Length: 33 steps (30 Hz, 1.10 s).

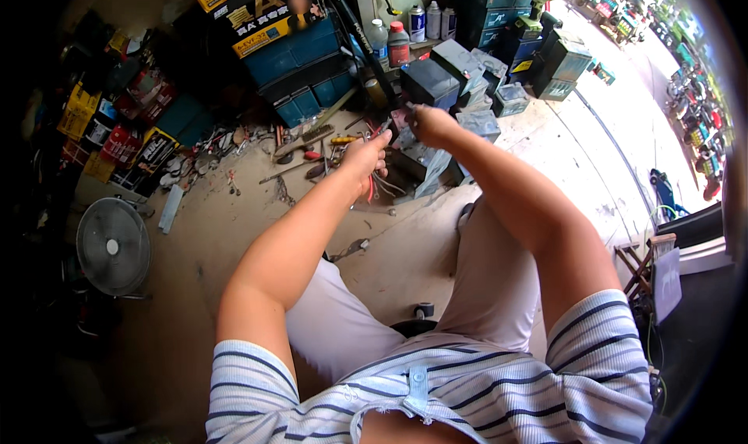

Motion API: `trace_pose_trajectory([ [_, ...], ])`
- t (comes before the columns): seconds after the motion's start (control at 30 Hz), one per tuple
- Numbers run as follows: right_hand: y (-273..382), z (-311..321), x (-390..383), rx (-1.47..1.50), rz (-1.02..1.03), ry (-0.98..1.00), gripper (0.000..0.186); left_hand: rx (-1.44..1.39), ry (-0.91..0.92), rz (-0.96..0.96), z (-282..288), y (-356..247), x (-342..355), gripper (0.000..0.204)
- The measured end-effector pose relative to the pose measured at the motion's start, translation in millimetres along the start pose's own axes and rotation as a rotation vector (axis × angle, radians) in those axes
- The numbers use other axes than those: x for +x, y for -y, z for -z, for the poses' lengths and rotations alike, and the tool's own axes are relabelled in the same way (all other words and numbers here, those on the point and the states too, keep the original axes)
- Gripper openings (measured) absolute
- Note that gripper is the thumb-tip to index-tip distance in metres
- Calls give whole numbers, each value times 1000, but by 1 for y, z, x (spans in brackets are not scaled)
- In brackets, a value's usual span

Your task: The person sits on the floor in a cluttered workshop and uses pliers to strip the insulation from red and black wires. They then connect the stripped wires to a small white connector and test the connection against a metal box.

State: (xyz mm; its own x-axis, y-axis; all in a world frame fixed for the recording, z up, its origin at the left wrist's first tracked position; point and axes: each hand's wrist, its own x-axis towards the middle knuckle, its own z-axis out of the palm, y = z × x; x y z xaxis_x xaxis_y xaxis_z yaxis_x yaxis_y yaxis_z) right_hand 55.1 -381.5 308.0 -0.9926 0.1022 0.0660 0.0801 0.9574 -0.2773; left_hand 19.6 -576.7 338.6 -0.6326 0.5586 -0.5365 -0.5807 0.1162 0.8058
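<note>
Far left of the dark battery [428, 84] and nearer the person, the fan [114, 247] stands well apart from the work, so it seems little threat. Closer in, still left of the dark battery, the brush [313, 135] and the yellow-handled tool [344, 140] lie among loose tools on the floor [234, 245]; anything small let go there could vanish in the clutter.

Below and left of the dark battery, the left hand [365, 157] is curled shut on a thin red piece [371, 191], which pokes out under the palm; blur leaves unclear whether it is wire or a tool handle. Slack strands beside it could snag if the hand pulled away quickly. Above and left of the dark battery, the black pole [365, 43] slants down close to both hands, and a careless elbow or knuckle could knock it. The red-capped bottle [398, 44], just above the dark battery, might tip if that pole swung.

Just below the dark battery, the right hand [433, 126] is closed around a small piece [410, 107]. Its main risk is slipping: bare metal touching battery terminals could short and spark.
</note>
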Motion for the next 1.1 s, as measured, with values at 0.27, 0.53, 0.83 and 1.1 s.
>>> trace_pose_trajectory([
  [0.27, 29, 19, -5, 139, -171, 49, 29, -46, 3, -65, -14, -11, 22, 21],
  [0.53, 16, 28, 5, 274, -215, -1, 28, 72, -124, -235, -18, -5, 38, 25],
  [0.83, -7, 25, 6, 468, -235, 41, 26, 192, -184, -273, -16, -3, 38, 24],
  [1.1, -11, 23, 4, 367, -153, -83, 32, 195, -122, -251, -20, -1, 39, 20],
])
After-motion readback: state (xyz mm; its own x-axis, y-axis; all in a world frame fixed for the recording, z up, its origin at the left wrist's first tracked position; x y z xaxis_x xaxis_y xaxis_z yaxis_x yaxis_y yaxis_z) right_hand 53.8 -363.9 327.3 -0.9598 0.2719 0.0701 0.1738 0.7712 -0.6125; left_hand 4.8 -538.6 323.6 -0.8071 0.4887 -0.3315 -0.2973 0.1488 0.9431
